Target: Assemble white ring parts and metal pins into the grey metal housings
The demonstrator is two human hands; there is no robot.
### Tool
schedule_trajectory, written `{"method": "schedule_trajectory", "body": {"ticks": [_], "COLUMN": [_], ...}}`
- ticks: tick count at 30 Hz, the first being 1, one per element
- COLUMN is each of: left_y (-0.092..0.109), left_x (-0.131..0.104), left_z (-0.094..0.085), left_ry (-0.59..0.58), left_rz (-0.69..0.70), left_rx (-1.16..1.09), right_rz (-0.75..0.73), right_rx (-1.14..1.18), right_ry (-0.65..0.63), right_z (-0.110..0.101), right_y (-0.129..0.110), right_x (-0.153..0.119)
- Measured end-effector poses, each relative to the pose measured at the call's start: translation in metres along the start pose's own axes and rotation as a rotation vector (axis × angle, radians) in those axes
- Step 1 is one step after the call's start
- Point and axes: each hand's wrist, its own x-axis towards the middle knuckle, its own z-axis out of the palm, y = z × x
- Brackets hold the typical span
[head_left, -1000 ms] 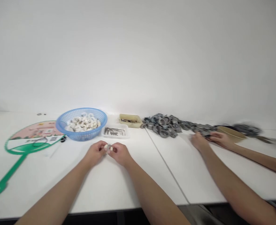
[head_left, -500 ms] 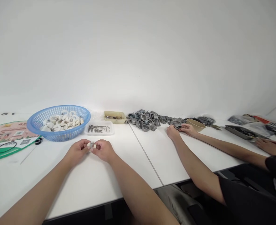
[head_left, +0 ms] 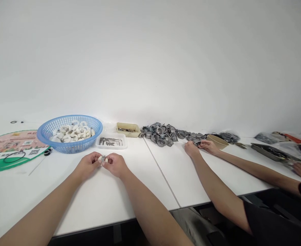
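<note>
Between my two hands is a small white ring-like part (head_left: 103,159) with a bit of metal on it; fingers cover much of it. My left hand (head_left: 88,166) pinches its left side, and my right hand (head_left: 116,165) pinches the right side. Both hands are closed, low over the white table (head_left: 96,205). Behind them stands a blue plastic basket (head_left: 46,140) heaped with white ring-like parts (head_left: 75,132). Just right of it, a clear shallow tray (head_left: 112,147) holds thin dark metal pieces (head_left: 111,141).
A cream-coloured box (head_left: 137,134) with small metal pieces stands behind the tray. Grey metal parts (head_left: 160,133) are piled farther right. A co-worker's hands (head_left: 200,147) handle a grey part by a tan bowl (head_left: 218,141). A printed green-edged fan (head_left: 14,145) lies left.
The whole view has shifted slightly, so the table things sit a little farther right. Both my hands keep their pinch on the white part.
</note>
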Motion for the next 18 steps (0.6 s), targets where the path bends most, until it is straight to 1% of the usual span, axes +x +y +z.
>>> {"method": "schedule_trajectory", "body": {"ticks": [7, 18], "left_y": [-0.0069, -0.0007], "left_x": [0.0019, 0.0000], "left_z": [-0.0010, -0.0007], "left_ry": [0.003, 0.009], "left_rz": [0.009, 0.014], "left_rx": [-0.002, -0.075], "right_rz": [0.011, 0.005], "right_rx": [0.006, -0.014], "right_ry": [0.000, 0.017], "right_z": [-0.0002, 0.0005], "right_y": [-0.0010, 0.0009], "right_x": [-0.0007, -0.0006]}}
